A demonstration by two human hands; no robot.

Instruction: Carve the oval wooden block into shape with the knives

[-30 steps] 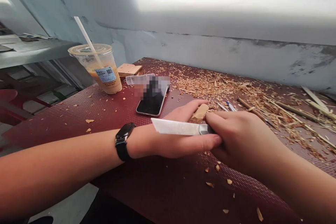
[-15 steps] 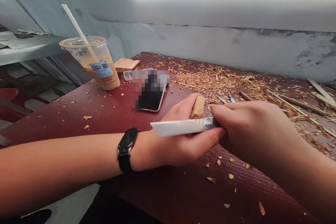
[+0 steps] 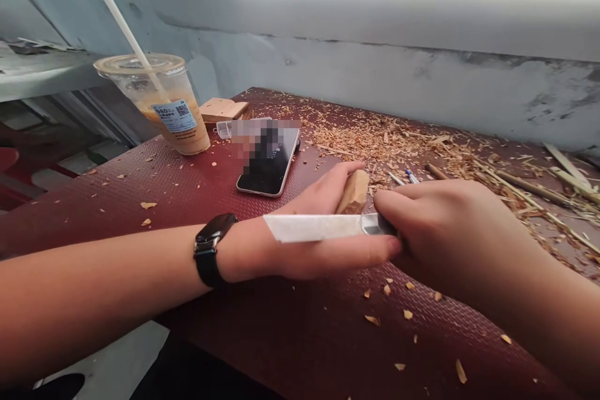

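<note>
A small, faceted piece of wood (image 3: 354,192) is gripped in my left hand (image 3: 300,256), its pale cut faces showing above the palm. The thumb of that hand stretches along below the blade toward the handle. My right hand (image 3: 450,225) is closed around the dark handle of a knife (image 3: 319,227). Its broad, straight blade points left across my left palm, just on the near side of the wood. Whether the edge touches the wood I cannot tell. A black watch (image 3: 213,250) is on my left wrist.
Wood shavings (image 3: 389,137) cover the back of the dark red table (image 3: 262,319). A phone (image 3: 269,165), a clear plastic box (image 3: 225,129), wooden blocks (image 3: 224,108) and a drink cup with a straw (image 3: 180,119) stand behind my left arm. Pens (image 3: 411,176) and sticks (image 3: 529,184) lie right.
The wood has turned a little in my left hand and shows more of its end. My left thumb is straighter, and the left wrist has shifted slightly left and up. The view has moved slightly.
</note>
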